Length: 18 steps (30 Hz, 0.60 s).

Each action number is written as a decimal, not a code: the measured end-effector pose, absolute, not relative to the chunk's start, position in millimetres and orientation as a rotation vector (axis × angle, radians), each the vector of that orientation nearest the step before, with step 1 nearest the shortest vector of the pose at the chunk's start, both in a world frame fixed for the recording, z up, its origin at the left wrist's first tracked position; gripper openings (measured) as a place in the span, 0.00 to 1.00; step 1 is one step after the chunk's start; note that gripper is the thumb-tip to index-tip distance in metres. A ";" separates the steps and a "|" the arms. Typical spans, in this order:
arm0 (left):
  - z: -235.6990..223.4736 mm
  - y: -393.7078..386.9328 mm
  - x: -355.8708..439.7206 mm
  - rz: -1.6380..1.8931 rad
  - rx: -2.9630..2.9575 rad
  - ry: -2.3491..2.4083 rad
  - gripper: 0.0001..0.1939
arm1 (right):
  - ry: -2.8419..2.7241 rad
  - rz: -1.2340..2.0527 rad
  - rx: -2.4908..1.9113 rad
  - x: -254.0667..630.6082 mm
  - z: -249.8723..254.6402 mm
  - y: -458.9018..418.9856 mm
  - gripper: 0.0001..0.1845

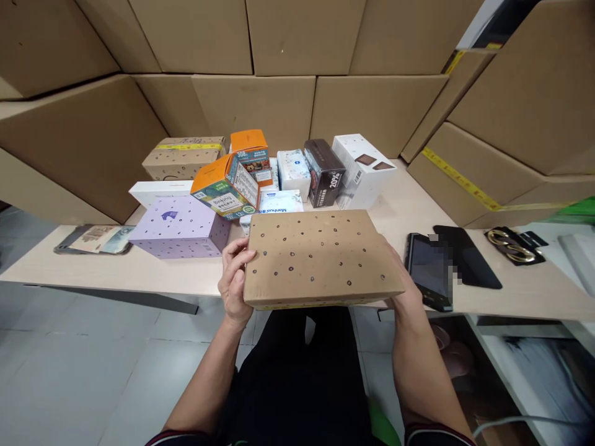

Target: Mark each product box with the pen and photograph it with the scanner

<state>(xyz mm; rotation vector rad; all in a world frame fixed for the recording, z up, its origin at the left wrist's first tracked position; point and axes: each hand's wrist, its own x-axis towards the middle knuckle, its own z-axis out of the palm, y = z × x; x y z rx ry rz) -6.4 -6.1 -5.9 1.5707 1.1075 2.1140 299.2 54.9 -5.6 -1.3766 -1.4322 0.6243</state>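
Note:
A brown cardboard box [316, 257] with small dark rings drawn over its top is held up at the table's front edge, over my lap. My left hand [236, 279] grips its left end, fingers bent around the side. At the opposite end my right hand [405, 288] is closed on the box, its fingers mostly hidden behind it. Just beyond lie a white tissue pack [281, 201] and an orange-and-green box [226, 186] tilted on its neighbours. To the left sits a lilac box [179, 229] with ring marks.
Behind stand a taped carton [183, 158], an orange box [251, 152], a tissue pack [294, 168], a dark brown box [323, 173] and a white box [360, 167]. A phone-like device [425, 269] and scissors [511, 246] lie right; banknotes [100, 238] left. Large cartons [223, 105] wall the back.

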 end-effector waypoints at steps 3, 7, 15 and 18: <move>-6.1 -6.0 -6.3 2.115 1.569 1.102 0.16 | -1.414 0.666 -1.397 299.0 -0.9 54.1 0.03; -6.3 -6.2 -6.7 2.110 1.591 1.087 0.17 | -1.056 0.660 -1.171 302.6 15.8 43.4 0.12; -7.2 -5.4 -6.7 2.116 1.597 1.070 0.18 | -0.843 0.622 -0.723 298.7 85.4 -6.5 0.04; -7.4 -4.4 -6.8 2.131 1.612 1.044 0.18 | -0.945 0.639 -0.716 285.6 98.8 -10.3 0.08</move>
